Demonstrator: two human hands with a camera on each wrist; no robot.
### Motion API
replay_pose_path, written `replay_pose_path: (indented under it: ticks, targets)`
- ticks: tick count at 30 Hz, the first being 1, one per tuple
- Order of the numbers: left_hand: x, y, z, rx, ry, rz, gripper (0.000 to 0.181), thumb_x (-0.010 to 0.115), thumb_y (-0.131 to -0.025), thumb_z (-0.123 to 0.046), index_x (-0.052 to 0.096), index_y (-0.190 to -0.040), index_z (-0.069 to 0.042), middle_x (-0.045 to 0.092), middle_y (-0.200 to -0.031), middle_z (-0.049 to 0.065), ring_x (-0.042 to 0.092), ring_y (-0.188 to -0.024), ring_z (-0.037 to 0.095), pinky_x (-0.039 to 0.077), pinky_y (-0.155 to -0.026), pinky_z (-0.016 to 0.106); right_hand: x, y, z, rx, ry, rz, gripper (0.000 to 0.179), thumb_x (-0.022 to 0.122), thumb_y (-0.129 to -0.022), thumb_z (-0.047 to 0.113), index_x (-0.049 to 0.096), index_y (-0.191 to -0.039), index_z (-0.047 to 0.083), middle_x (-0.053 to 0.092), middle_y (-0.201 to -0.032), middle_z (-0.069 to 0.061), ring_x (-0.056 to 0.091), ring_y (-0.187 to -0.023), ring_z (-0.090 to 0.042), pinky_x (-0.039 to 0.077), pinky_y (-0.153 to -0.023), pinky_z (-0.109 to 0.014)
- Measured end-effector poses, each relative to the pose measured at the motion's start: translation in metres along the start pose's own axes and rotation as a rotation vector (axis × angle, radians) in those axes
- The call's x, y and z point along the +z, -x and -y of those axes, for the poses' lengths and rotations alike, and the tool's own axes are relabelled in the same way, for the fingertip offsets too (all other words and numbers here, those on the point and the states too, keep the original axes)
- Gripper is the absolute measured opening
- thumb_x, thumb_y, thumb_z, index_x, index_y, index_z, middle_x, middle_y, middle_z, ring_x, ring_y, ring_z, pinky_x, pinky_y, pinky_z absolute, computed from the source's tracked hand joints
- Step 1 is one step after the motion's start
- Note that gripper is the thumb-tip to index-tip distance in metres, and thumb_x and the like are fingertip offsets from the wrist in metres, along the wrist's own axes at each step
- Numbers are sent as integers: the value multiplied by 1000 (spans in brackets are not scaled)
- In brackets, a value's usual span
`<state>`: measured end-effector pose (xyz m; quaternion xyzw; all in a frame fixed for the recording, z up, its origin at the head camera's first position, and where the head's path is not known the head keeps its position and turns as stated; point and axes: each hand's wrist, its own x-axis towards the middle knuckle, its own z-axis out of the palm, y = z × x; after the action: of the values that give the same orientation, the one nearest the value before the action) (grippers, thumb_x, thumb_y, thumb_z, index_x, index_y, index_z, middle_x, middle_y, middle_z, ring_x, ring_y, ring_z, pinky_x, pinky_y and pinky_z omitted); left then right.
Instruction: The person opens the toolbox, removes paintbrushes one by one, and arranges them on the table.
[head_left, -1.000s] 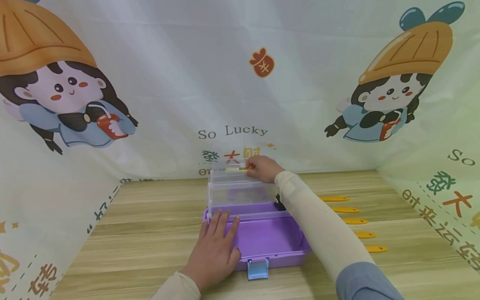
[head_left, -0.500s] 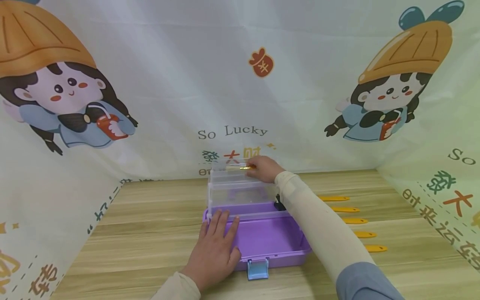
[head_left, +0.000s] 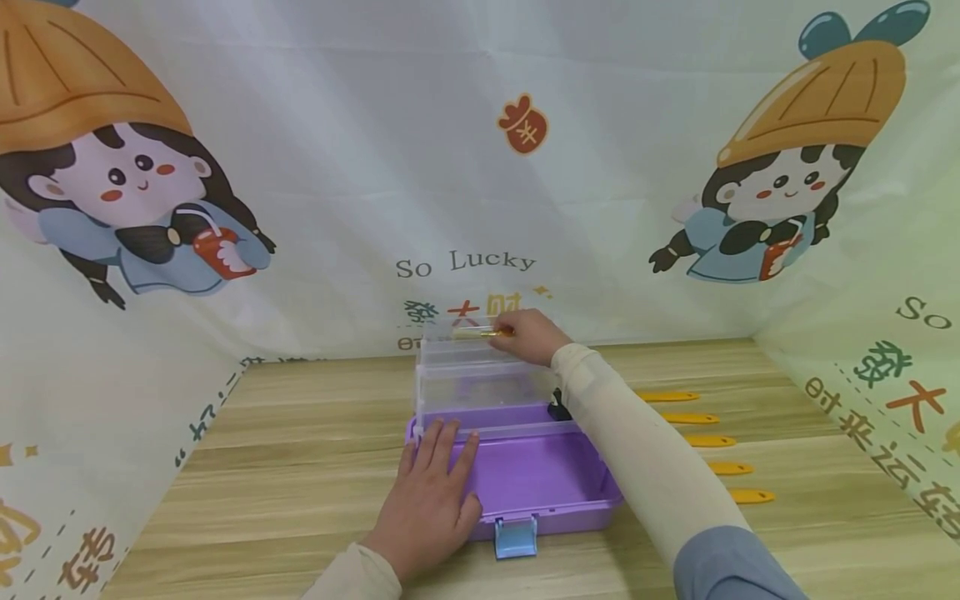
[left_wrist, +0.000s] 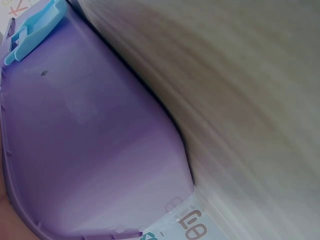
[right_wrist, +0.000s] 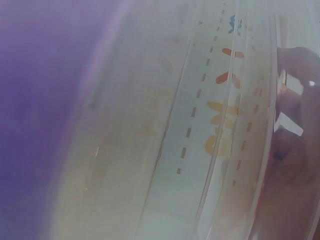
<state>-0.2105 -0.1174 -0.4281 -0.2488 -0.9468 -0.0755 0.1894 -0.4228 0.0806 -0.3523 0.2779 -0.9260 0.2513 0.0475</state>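
A purple storage box [head_left: 547, 521] stands on the table with its clear plastic trays [head_left: 480, 387] raised at the back. My left hand [head_left: 431, 508] rests on the box's left side, fingers spread over the rim. In the left wrist view, the purple outer wall [left_wrist: 95, 125] fills much of the picture. My right hand [head_left: 531, 336] pinches a paintbrush [head_left: 489, 333] by its orange handle at the top clear tray. Its gold ferrule and pale bristles point left. Clear tray walls [right_wrist: 195, 150] stand before my right fingers [right_wrist: 300, 145] in the right wrist view.
Several orange handles [head_left: 752, 497] lie in a row right of the box, partly hidden by my right sleeve. A blue latch [head_left: 516, 540] hangs open at the front. A small black object [head_left: 557, 408] shows by the box's right back. Printed cloth [head_left: 337, 183] encloses the table.
More of the paintbrush's ferrule and orange handle shows at my right fingertips, as it shifts and turns slightly. My left hand and the box stay still.
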Motion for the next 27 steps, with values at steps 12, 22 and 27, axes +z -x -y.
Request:
replay_pose_path:
  ticks: [12,22,27]
  targets:
    - [-1,-1,0,-7,7,12,64,53,-91,-32,44,-149,-6,37,-150,23,27,-143,40,26,-111,64,-2,2,1,-42,-28,-19,15,63,-98,26,69,-99,13,65,-84,1,57,-75,-15,49,-70,-32]
    - [-2,-1,0,-9,1,8,65,53,-91,-32,44,-149,-7,37,-151,22,27,-143,39,27,-110,64,-3,2,4,-13,-37,-16,24,67,-96,23,66,-113,7,65,-105,-6,60,-94,-20,50,-86,-38]
    - [-2,0,0,-10,2,9,65,53,-91,-32,44,-150,-7,37,-151,22,27,-143,39,26,-111,64,-3,2,3,-25,-40,-23,25,69,-95,22,66,-114,6,65,-107,-6,59,-96,-21,50,-87,-37]
